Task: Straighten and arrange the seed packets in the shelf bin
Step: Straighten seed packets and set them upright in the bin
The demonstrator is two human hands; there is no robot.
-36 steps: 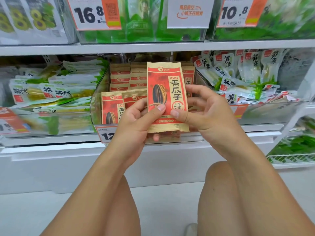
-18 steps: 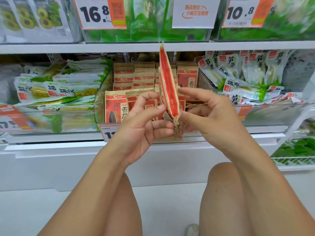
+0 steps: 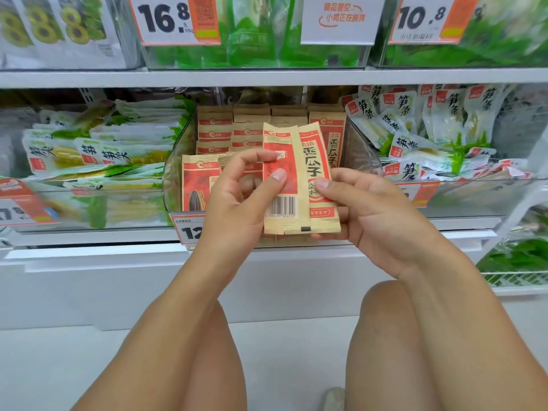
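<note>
- Your clear plastic shelf bin (image 3: pixel 178 161) sits dead centre on the middle shelf, packed with tan-and-red paper seed packets (image 3: pixel 215 133) — rows standing upright at the back, a couple more at the front left showing a black sunflower seed.
- In front of that bin you're holding two packets upright. The back-facing packet with the barcode (image 3: pixel 281 185) overlaps the front-facing packet with black characters (image 3: pixel 317 173) just to its right.
- Your left hand (image 3: pixel 237 200) pinches the barcode packet, thumb on its face and index finger curled over its left edge.
- Your right hand (image 3: pixel 376 215) grips the front-facing packet from the right, thumb on its face, fingers wrapped behind.
- Both held packets and your hands cover the front right of the bin, so you can't tell how the packets there lie.
- Left of the bin: a clear bin of white-and-green snack pouches (image 3: pixel 118 149), lying in loose stacks.
- Right of it: another clear bin of white-and-green pouches with red labels (image 3: pixel 444 129), jumbled and leaning.
- A white-and-orange price tag (image 3: pixel 188 229) hangs on the seed bin's front lip, partly behind your left wrist.
- Up top, a shelf of green bags (image 3: pixel 258 34) carries price cards reading 16.8 (image 3: pixel 166 19) and 10.8 (image 3: pixel 421 17).
- Your bare knees sit low in view, below the shelf.
</note>
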